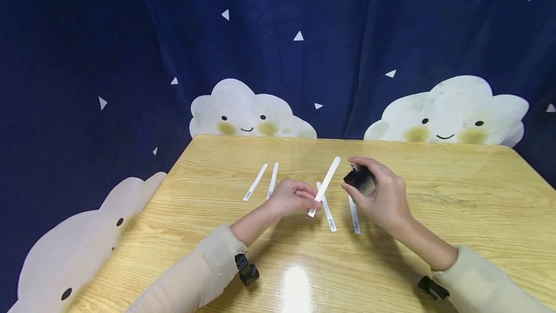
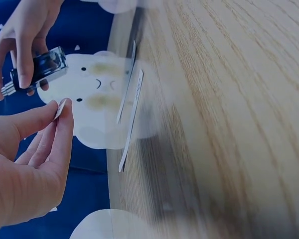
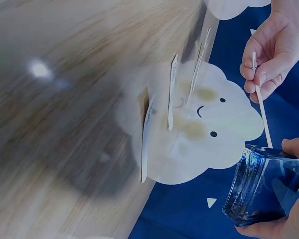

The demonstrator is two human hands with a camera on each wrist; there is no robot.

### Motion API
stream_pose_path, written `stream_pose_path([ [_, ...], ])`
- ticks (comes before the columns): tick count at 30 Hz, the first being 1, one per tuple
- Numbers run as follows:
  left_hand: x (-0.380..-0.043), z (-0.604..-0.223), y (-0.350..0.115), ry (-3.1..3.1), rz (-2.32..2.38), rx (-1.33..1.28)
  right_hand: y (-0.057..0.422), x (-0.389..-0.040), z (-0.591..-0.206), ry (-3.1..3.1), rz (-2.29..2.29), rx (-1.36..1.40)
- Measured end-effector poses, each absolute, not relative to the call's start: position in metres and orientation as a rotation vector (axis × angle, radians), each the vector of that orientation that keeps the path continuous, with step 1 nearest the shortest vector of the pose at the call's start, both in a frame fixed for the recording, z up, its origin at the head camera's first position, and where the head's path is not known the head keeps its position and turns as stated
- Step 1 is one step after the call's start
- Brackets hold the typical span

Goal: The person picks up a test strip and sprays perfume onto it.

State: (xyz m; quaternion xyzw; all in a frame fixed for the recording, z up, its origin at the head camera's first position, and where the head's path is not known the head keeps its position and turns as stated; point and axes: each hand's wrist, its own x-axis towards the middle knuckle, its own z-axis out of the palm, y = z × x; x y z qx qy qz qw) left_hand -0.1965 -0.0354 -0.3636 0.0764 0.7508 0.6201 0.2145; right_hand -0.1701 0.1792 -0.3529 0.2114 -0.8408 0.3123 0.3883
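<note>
White and tilted, one slim strip [image 1: 328,177] stands at the middle of the head view, pinched by your left hand [image 1: 295,197], and just right of it your right hand [image 1: 389,198] grips one dark glass bottle [image 1: 366,183], whose ribbed, blue-tinted side shows only at lower right in the right wrist view. You have four more strips [image 1: 256,182] on the wooden table [image 1: 469,182], though the left wrist view catches just two; its far edge [image 1: 343,139] crosses mid-frame beyond them, with wood stretching away rightward.
</note>
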Motion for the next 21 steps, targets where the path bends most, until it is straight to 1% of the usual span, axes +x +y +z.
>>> stream_pose_path([
  [10, -0.1952, -0.3626, -0.0354, 2.089, 1.717, 0.211, 0.1820, -0.1708, -0.3539, -2.181, 0.806, 0.483],
  [21, -0.1951, -0.3627, -0.0366, 2.074, 1.729, 0.214, 0.1818, -0.1694, -0.3541, -2.145, 0.779, 0.491],
])
